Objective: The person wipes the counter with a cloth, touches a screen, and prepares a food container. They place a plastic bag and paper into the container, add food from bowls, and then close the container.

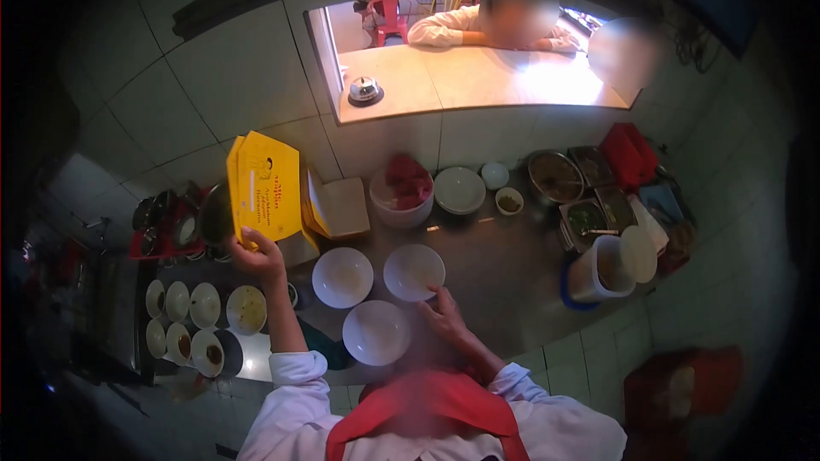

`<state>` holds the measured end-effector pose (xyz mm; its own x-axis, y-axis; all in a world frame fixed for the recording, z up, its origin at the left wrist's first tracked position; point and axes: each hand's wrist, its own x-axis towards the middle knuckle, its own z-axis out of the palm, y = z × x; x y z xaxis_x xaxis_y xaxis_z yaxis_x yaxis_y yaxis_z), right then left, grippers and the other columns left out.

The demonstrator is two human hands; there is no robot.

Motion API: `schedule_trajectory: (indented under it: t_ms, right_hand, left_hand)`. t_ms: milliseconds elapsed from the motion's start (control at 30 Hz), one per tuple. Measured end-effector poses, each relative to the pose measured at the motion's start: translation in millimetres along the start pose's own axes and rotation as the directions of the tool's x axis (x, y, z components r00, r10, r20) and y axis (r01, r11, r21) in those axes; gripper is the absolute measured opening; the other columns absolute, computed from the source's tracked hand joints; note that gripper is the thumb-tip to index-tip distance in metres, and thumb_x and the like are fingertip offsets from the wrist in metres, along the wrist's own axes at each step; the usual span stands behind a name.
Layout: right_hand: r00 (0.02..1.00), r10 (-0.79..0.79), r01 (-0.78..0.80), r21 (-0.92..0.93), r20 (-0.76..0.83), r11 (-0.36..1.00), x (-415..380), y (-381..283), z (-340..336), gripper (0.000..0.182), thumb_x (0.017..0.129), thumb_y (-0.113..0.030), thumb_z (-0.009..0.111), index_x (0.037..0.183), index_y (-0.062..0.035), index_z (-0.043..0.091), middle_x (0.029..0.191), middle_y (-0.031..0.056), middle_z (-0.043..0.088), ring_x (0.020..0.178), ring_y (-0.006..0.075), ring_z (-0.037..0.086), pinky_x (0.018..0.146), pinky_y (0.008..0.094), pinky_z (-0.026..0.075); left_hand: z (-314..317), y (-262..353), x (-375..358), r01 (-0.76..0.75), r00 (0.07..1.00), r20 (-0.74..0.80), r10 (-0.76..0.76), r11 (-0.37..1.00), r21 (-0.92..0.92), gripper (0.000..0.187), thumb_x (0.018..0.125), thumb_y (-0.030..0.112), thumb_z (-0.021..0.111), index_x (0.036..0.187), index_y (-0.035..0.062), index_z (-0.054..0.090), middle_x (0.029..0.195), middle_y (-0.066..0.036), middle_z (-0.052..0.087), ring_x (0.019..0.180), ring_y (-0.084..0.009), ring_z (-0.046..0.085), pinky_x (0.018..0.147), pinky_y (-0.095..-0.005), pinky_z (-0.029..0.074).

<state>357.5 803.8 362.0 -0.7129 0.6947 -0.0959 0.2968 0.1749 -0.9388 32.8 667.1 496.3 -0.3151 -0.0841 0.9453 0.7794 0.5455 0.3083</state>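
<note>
Raised at the left, my left hand [258, 254] grips the lower edge of a yellow printed carton [272, 188], its fingers wrapped round it. More yellow and pale cartons [343, 207] stand just to its right. My right hand [443, 312] is at the lower right rim of a white bowl [414, 272], fingers at the edge. Two other white bowls are close by, one to the left [342, 277] and one nearer my body [376, 333]. The insides of all three look bare.
Several small bowls [205, 306], some with sauce, stand at the left. Along the back are stacked plates [459, 190] and a tub with red bags [404, 196]. Food trays [588, 219] and a clear container [598, 269] sit right. People lean beyond the hatch counter [461, 81], which holds a bell [365, 90].
</note>
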Motion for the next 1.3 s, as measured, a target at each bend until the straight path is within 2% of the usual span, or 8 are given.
schedule_trajectory:
  t_ms: [200,500,733,800,1000,1100,1167,1300]
  right_hand:
    - [0.949,-0.306,0.304,-0.043,-0.079,0.952,-40,-62,-27,0.071,0.075,-0.026,0.079,0.132,-0.0046,0.043,0.121,0.0189,0.053,0.101,0.0313,0.062,0.086,0.0393,0.05]
    - [0.895,-0.441,0.418,-0.209,-0.072,0.884,-74,-80,-78,0.076,0.061,-0.019,0.086,0.129,-0.0106,0.054,0.13,0.015,0.055,0.116,0.0328,0.057,0.093,0.0361,0.049]
    - [0.889,-0.141,0.141,-0.032,-0.435,0.99,-85,-38,-169,0.019,0.087,-0.017,0.065,0.095,0.0002,0.068,0.084,0.0125,0.069,0.073,0.0185,0.065,0.065,0.0278,0.049]
    - [0.826,-0.325,0.232,-0.248,-0.46,0.941,-66,-27,-209,0.015,0.083,-0.01,0.062,0.091,-0.0001,0.068,0.082,0.0109,0.069,0.072,0.0179,0.065,0.066,0.0285,0.049]
    - [0.934,-0.32,0.272,-0.261,-0.162,0.926,20,-6,-289,0.018,0.07,0.002,0.059,0.084,-0.0013,0.07,0.08,0.0107,0.069,0.077,0.0183,0.065,0.071,0.0292,0.05]
    - [0.972,-0.221,0.224,-0.026,0.083,0.974,61,0,-297,0.024,0.065,0.007,0.065,0.087,-0.0024,0.069,0.088,0.0113,0.068,0.084,0.0213,0.065,0.075,0.0292,0.051]
    - [0.814,-0.548,0.568,-0.064,0.19,0.821,83,-9,-290,0.026,0.065,0.008,0.068,0.088,-0.0036,0.068,0.096,0.0118,0.067,0.093,0.0253,0.063,0.081,0.0328,0.05]
    - [0.861,-0.474,0.417,-0.275,-0.188,0.866,101,6,-237,0.049,0.062,-0.008,0.077,0.108,-0.0074,0.06,0.107,0.0137,0.057,0.103,0.0338,0.055,0.089,0.0405,0.047]
  left_hand:
    - [-65,126,-9,0.669,0.741,0.242,-0.626,0.657,-0.347,0.021,0.094,0.016,0.057,0.094,-0.0032,0.049,0.085,-0.016,0.061,0.072,-0.0225,0.063,0.062,-0.032,0.052]
    - [-129,224,-102,0.865,0.473,0.878,-0.071,0.226,-0.447,0.017,0.095,0.017,0.058,0.095,0.0021,0.049,0.098,-0.008,0.055,0.089,-0.0149,0.052,0.08,-0.0285,0.043]
    - [-82,217,-89,0.902,0.411,0.871,-0.27,0.263,-0.344,0.016,0.095,0.016,0.058,0.092,0.0039,0.048,0.083,-0.002,0.051,0.078,-0.0085,0.047,0.073,-0.0233,0.041]
    - [-67,218,-82,0.866,0.479,0.833,-0.275,0.299,-0.4,0.016,0.095,0.016,0.058,0.09,0.004,0.049,0.083,-0.002,0.051,0.076,-0.0082,0.047,0.071,-0.0233,0.041]
    - [-35,264,-73,0.618,0.668,0.738,-0.094,0.623,-0.48,0.019,0.094,0.019,0.06,0.087,0.0032,0.053,0.067,-0.003,0.056,0.061,-0.0094,0.051,0.057,-0.0257,0.043]
    - [-8,287,-94,0.663,0.558,0.83,0.0,0.602,-0.446,0.029,0.093,0.029,0.062,0.087,0.0025,0.052,0.065,-0.002,0.053,0.058,-0.0083,0.046,0.054,-0.0255,0.038]
    - [0,310,-114,0.714,0.461,0.887,-0.006,0.596,-0.367,0.031,0.092,0.031,0.063,0.087,0.0025,0.052,0.064,-0.002,0.053,0.058,-0.0082,0.044,0.053,-0.0257,0.037]
    - [5,348,-170,0.85,0.236,0.972,0.011,0.483,-0.212,0.037,0.088,0.035,0.068,0.096,0.0022,0.052,0.076,-0.005,0.058,0.069,-0.0118,0.056,0.06,-0.0257,0.045]
